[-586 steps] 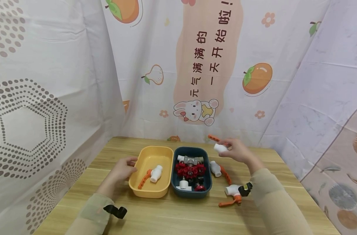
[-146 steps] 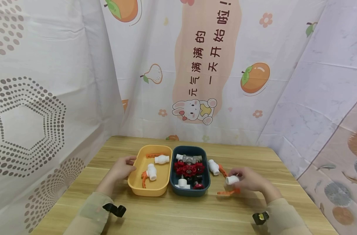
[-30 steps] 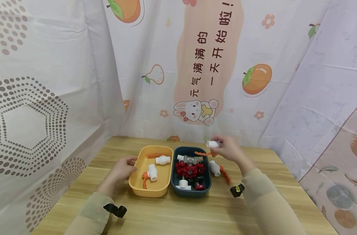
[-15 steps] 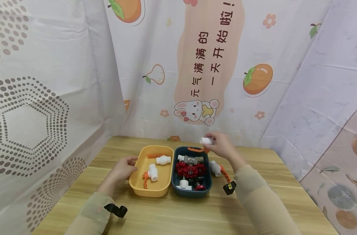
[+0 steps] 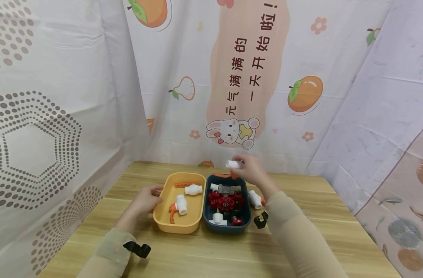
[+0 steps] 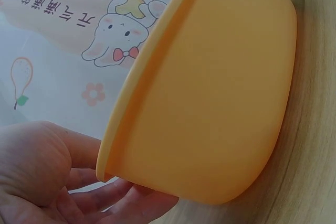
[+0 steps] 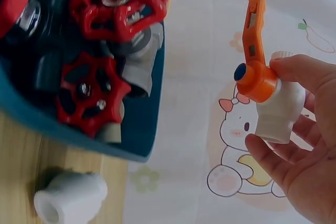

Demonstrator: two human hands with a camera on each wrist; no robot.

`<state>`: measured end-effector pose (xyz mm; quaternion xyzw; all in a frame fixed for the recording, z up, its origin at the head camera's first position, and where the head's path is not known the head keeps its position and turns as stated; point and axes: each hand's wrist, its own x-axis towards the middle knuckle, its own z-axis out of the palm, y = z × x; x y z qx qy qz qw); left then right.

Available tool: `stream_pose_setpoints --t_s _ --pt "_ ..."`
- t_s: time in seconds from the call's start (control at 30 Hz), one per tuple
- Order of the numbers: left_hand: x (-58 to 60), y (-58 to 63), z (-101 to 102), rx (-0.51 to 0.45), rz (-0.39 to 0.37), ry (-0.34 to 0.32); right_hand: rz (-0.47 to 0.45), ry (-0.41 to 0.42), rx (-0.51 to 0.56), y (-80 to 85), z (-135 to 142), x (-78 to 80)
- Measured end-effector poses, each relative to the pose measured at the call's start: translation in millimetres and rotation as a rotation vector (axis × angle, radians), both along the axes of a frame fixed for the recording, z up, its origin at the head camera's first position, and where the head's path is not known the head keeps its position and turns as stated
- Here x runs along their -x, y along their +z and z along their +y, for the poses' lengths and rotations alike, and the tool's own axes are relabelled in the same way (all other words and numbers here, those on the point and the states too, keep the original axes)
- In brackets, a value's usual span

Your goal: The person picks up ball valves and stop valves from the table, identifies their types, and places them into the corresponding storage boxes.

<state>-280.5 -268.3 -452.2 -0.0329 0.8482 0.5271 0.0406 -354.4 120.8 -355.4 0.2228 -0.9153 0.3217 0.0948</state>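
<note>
My right hand [image 5: 250, 168] holds a white plastic ball valve [image 5: 234, 164] with an orange lever, above the far end of the dark blue bin [image 5: 226, 229]. In the right wrist view, thumb and fingers pinch the valve's white body [image 7: 278, 116]; its orange lever [image 7: 254, 27] points upward. My left hand [image 5: 145, 200] rests against the left side of the yellow bin [image 5: 178, 228]. In the left wrist view, its fingers [image 6: 139, 205] touch the bin's outside below the rim. Two similar ball valves, a nearer one [image 5: 181, 204] and a farther one [image 5: 194, 189], lie inside the yellow bin.
The blue bin holds several valves with red handwheels [image 5: 225, 200] and a white fitting [image 5: 218, 218]. Another orange-levered ball valve [image 5: 255, 199] lies on the wooden table [image 5: 197, 255], right of the blue bin. A printed curtain [image 5: 183, 135] hangs behind the table.
Since 4.9 s ago, my right hand has lifted a ball valve from the table's right side. Over the last second it has carried it left above the blue bin. My left hand stays put.
</note>
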Motion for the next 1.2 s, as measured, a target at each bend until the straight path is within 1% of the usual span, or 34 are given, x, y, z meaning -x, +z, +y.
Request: stream_pose_setpoints --t_s 0.1,0.2,0.33,0.57,0.87,0.97,1.2 --pt "1.4 -1.3 -0.4 -0.004 -0.009 0.003 0.021 -0.003 -0.006 -1.4 -7.4 1.5" --pt "2.3 -1.9 -0.7 -0.003 -0.012 0.000 0.022 -0.003 0.000 -2.7 -14.6 1.8" --pt "1.8 -1.9 -1.0 -0.007 -0.005 -0.003 0.013 0.009 0.019 -3.9 -22.9 1.0" --pt "0.2 -1.1 -0.9 -0.012 -0.001 -0.007 -0.023 0.025 0.051 -10.6 -35.2 1.8" --pt "1.5 -1.5 -1.6 -0.008 -0.009 -0.002 -0.051 0.024 0.055 -15.8 -51.3 1.1" --pt "1.8 -2.1 -2.0 -0.003 -0.006 0.001 -0.050 0.030 0.038 -18.2 -56.9 1.4" --pt "0.2 -0.4 -0.4 -0.009 0.005 -0.004 -0.062 0.069 0.026 -20.6 -70.7 -2.6"
